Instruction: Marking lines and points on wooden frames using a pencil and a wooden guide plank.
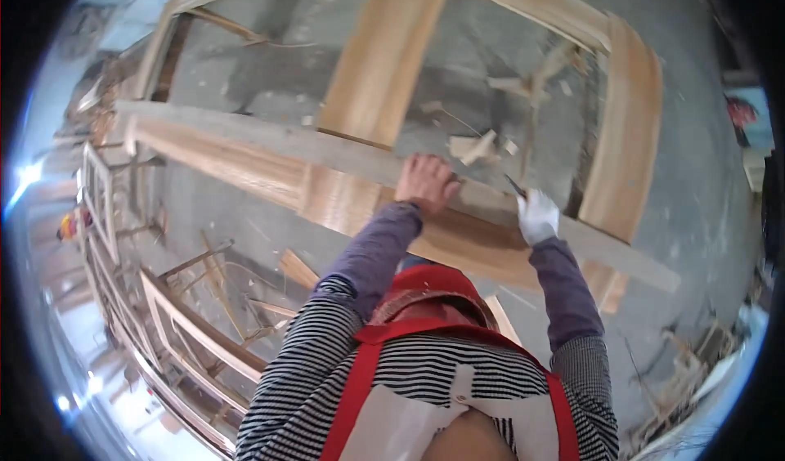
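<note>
A long grey straight board (270,140) lies slantwise across a wooden frame, over a pale wooden rail (221,160). My bare left hand (427,183) presses on the board near its middle, fingers curled over its far edge. To the right, my right hand (538,216) wears a white glove and is closed round a slim dark pointed tool (515,186). The tool's tip points forward and left, close to the board's far edge; its exact kind cannot be made out. The glove hides its rear part.
A broad wooden plank (388,56) runs away from the board, and a curved wooden piece (625,126) forms the frame's right side. Wood offcuts (474,146) lie on the grey floor inside the frame. More wooden frames (200,334) stand at left; scraps (687,379) are heaped at lower right.
</note>
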`<state>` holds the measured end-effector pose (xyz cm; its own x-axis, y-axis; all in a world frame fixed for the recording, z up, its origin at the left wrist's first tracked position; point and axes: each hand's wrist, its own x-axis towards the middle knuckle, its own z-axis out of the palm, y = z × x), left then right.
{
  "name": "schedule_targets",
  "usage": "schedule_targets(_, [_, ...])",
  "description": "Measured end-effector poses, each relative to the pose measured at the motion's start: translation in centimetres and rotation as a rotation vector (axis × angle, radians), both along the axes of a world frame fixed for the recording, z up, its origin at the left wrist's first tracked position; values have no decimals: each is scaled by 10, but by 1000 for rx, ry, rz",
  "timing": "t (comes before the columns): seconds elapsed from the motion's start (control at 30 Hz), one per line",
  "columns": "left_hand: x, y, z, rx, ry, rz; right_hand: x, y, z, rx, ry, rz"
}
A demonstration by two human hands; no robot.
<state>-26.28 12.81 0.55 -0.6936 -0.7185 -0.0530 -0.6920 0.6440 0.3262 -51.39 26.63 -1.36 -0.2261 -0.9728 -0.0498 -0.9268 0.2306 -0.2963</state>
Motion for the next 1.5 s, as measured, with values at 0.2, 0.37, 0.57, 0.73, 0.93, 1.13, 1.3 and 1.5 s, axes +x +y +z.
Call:
schedule_targets(0.2, [5, 4, 1, -27, 46, 5, -1, 5, -9, -71, 30, -15])
schedule_targets(0.37, [9, 5, -1, -173, 155, 14, 0, 6, -10, -45, -36, -34])
schedule_targets(0.57, [10, 3, 5, -72, 118, 5, -4, 10, -15, -49, -70, -49])
schedule_targets(0.73, [15, 0, 12, 3, 61, -12, 9, 10, -7, -52, -96, -73])
schedule_targets(0.93, [5, -5, 11, 184, -160, -50, 13, 6, 27, 110, -221, -95])
schedule_targets(1.13, [-15, -15, -2, 10, 21, -318, 49, 45, 33, -301, -93, -732])
schedule_targets(1.3, [-83, -33, -30, 693, 56, -562, 61, 87, 12, -717, -415, -1536])
schedule_targets(1.5, [-179, 5, -57, 1200, -262, -607, 48, 125, -12, -744, -779, -1702])
